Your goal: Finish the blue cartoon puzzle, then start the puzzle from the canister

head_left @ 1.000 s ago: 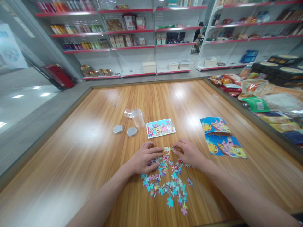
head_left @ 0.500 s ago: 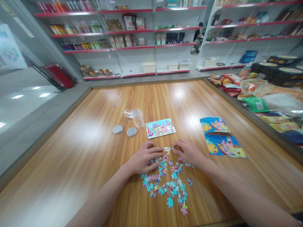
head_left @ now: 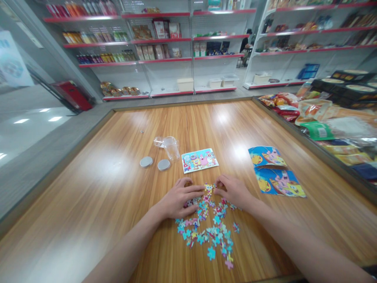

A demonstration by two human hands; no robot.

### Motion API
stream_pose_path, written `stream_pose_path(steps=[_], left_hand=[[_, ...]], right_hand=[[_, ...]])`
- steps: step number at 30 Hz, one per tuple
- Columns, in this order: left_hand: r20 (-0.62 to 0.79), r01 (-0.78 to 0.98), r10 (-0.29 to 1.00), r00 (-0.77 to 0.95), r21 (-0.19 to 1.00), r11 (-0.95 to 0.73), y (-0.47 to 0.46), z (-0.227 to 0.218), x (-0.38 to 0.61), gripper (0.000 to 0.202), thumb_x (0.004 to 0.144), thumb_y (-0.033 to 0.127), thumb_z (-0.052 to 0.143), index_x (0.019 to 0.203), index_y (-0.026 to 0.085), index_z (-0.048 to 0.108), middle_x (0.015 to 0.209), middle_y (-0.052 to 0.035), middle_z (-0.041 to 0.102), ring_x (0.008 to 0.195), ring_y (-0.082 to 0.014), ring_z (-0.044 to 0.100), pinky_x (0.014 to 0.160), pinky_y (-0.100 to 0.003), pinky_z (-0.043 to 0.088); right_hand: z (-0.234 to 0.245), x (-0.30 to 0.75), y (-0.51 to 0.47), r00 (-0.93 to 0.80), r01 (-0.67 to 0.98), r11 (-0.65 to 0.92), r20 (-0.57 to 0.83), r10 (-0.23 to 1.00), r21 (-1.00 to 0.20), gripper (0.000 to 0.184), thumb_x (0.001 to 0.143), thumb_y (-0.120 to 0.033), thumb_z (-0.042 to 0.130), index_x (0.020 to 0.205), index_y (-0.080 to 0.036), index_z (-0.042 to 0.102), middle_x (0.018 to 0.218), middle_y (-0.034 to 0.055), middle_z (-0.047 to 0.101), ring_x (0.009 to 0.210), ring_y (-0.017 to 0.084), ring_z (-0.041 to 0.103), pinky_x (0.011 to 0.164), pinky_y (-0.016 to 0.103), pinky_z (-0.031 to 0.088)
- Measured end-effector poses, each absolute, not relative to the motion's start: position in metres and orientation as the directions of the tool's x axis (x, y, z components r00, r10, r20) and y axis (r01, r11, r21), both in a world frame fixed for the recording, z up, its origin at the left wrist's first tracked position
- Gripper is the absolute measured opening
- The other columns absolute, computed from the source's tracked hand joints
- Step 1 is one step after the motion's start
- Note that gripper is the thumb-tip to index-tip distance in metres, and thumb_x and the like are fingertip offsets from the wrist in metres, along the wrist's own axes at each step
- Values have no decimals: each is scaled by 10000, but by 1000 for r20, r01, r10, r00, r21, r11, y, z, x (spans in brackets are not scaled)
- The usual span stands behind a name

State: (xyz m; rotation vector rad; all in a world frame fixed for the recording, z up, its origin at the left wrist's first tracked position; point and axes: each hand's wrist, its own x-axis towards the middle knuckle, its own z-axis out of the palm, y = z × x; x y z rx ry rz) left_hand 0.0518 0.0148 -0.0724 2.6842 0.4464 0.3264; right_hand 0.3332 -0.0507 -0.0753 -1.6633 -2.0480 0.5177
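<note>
Several small colourful jigsaw pieces lie scattered on the wooden table in front of me. My left hand rests flat on the table at the top left of the pile, fingers stretched toward a small joined cluster of pieces. My right hand is curled, its fingertips pinched against the right side of that cluster. A cartoon reference picture lies just beyond both hands.
Two round metal lids and clear plastic cups stand left of the picture. Two cartoon cards lie to the right. Snack packets fill the bin at the right edge. Store shelves line the back.
My right hand has slid slightly left, closing onto the small joined cluster. The left hand has hardly moved.
</note>
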Motion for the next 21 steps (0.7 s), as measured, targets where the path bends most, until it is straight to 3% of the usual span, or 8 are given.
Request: stream_pose_path(steps=[14,21], left_hand=[[207,230,343,916,429,-873,15,-72,52,533,927,403,616,1449,333,529,1468,-11,565,1236,-312,442,1080,-541,383],[194,241,349,917,428,-871,15,-70,52,515,931,400,611,1436,331,541,1471,-6,562,1242,-313,442,1086,-543,376]], right_hand=[[-75,330,-51,-209,816,254,144,967,-519,203,903,-398,708,935,-219,618,881,17,637,808,180,597,701,289,417],[-74,333,-53,-228,794,286,173,958,-537,253,882,-311,689,1099,-210,606,857,10,620,791,176,592,699,284,419]])
